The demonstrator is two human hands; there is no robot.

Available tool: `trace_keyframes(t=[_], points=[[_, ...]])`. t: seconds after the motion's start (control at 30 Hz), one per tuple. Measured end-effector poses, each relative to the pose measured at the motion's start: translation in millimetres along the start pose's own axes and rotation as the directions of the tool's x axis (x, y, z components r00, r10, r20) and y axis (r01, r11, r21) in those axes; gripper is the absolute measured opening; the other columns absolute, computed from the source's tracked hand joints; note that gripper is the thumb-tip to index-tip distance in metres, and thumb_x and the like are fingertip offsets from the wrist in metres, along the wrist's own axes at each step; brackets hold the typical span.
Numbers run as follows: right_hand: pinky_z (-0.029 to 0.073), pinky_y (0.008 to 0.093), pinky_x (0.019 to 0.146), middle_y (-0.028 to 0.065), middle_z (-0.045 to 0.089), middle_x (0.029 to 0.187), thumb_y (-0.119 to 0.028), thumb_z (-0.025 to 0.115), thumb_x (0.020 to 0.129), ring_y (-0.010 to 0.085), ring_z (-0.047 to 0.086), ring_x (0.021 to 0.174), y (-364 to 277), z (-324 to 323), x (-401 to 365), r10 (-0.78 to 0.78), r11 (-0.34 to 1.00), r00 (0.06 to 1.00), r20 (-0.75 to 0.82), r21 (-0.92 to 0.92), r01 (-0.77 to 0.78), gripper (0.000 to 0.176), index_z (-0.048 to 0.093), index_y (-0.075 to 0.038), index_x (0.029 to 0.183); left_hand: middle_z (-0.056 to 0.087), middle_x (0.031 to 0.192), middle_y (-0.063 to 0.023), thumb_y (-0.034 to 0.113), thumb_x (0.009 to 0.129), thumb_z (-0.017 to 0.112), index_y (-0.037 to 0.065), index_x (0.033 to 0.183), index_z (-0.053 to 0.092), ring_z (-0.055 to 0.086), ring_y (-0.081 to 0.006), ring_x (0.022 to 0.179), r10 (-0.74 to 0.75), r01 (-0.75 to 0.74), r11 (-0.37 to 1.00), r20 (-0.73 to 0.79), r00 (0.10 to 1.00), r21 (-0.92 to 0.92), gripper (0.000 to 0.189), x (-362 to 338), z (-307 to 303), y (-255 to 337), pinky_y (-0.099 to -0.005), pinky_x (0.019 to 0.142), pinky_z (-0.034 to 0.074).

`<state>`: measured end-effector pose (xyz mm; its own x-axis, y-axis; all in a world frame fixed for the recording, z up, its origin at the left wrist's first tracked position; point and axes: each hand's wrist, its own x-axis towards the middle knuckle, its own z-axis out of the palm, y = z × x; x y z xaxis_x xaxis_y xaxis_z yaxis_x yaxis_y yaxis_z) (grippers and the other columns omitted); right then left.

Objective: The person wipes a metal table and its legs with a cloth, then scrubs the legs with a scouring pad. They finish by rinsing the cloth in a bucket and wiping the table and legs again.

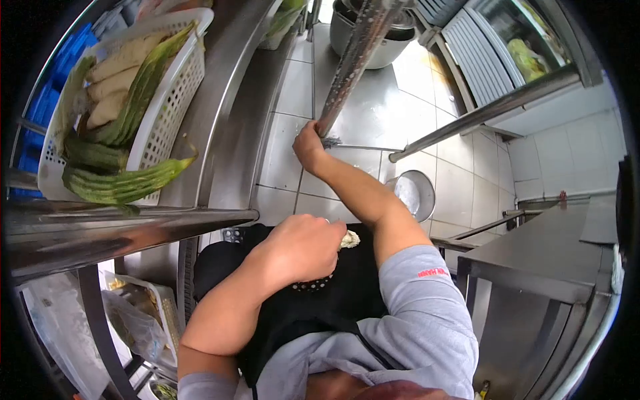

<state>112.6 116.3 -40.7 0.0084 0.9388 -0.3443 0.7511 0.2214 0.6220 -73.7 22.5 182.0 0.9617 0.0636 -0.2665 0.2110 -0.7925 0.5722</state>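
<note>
My left hand [297, 248] is closed in front of the black apron [307, 327], and a crumpled pale cloth [350, 239] sticks out on its right side. Stretched forward, my right hand [310, 148] has its fingers closed round the lower end of a slanting metal post [353, 63]. Whitish specks cover the post. A small grey, bristly scrap [331, 142] shows beside that hand; I cannot tell whether it is held. On the floor to the right stands a round metal bowl [415, 195].
White basket [167, 100] with green ridged gourds [127, 180] and pale roots, on the left steel shelf [230, 53]. A large pot [373, 50] stands ahead. Metal rails [493, 110] and a steel table [533, 247] lie right. A lower basket [163, 307] holds bags.
</note>
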Motion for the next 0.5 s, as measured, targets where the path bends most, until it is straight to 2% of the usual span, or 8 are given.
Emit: trace_keyframes(t=[0.07,0.13,0.2,0.3,0.4,0.5], points=[[0.041,0.0573,0.086,0.004,0.07,0.105,-0.026,0.054,0.091,0.0299,0.063,0.103,11.6,-19.2,-18.3,-0.025,1.0,0.999,0.024,0.006,0.025,0.027,0.073,-0.016,0.106,0.064,0.073,-0.0252,0.009,0.077,0.054,-0.003,0.092,0.06,0.064,-0.0432,0.075,0.001,-0.001,1.0,0.007,1.0,-0.013,0.02,-0.3,-1.3,2.0,-0.0525,0.072,0.051],[0.039,0.0575,0.09,0.0057,0.07,0.105,-0.027,0.054,0.09,0.029,0.063,0.103,58.2,-67.4,-47.6,-0.088,0.996,0.995,0.047,-0.002,0.088,0.028,0.073,-0.014,0.107,0.064,0.074,-0.0256,0.009,0.077,0.054,-0.002,0.092,0.06,0.064,-0.0437,0.076,0.004,-0.004,1.0,0.003,1.0,-0.006,0.02,0.7,-6.7,1.9,-0.0532,0.073,0.05],[0.034,0.0537,0.099,0.0097,0.068,0.103,-0.025,0.054,0.089,0.0266,0.06,0.106,100.8,-107.7,-83.9,0.017,0.997,0.988,-0.156,-0.07,-0.028,0.027,0.072,-0.009,0.102,0.064,0.075,-0.0261,0.009,0.077,0.054,-0.002,0.093,0.06,0.063,-0.0442,0.077,0.004,-0.004,1.0,0.011,1.0,0.002,0.02,2.1,-8.2,1.6,-0.0538,0.074,0.05],[0.029,0.0474,0.11,0.0114,0.065,0.1,-0.021,0.055,0.085,0.0274,0.058,0.107,158.3,-160.1,-137.6,0.086,0.976,0.883,-0.461,-0.14,-0.168,0.023,0.069,-0.007,0.095,0.064,0.075,-0.0264,0.01,0.077,0.054,-0.002,0.092,0.059,0.063,-0.0444,0.077,0.011,-0.011,1.0,-0.005,1.0,-0.012,0.02,2.5,-8.1,2.8,-0.0541,0.074,0.05],[0.025,0.0452,0.114,0.013,0.063,0.1,-0.018,0.055,0.081,0.0288,0.056,0.107,169.2,-156.8,-142.5,0.17,0.973,0.709,-0.685,0.002,-0.231,0.021,0.067,-0.005,0.093,0.064,0.075,-0.0267,0.01,0.077,0.054,-0.003,0.092,0.059,0.063,-0.0448,0.077,0.026,-0.026,1.0,-0.019,0.999,-0.015,0.02,-1.7,-9.8,5.5,-0.0541,0.074,0.049],[0.023,0.0452,0.115,0.0132,0.061,0.113,-0.018,0.054,0.081,0.0291,0.048,0.123,129.3,-104.4,-118.0,0.199,0.978,0.694,-0.692,0.098,-0.183,0.022,0.066,-0.006,0.095,0.064,0.075,-0.0267,0.011,0.077,0.054,-0.004,0.091,0.059,0.063,-0.0448,0.076,0.029,-0.03,0.999,-0.019,0.999,-0.034,0.02,-6.1,-9.9,5.8,-0.054,0.073,0.049]])
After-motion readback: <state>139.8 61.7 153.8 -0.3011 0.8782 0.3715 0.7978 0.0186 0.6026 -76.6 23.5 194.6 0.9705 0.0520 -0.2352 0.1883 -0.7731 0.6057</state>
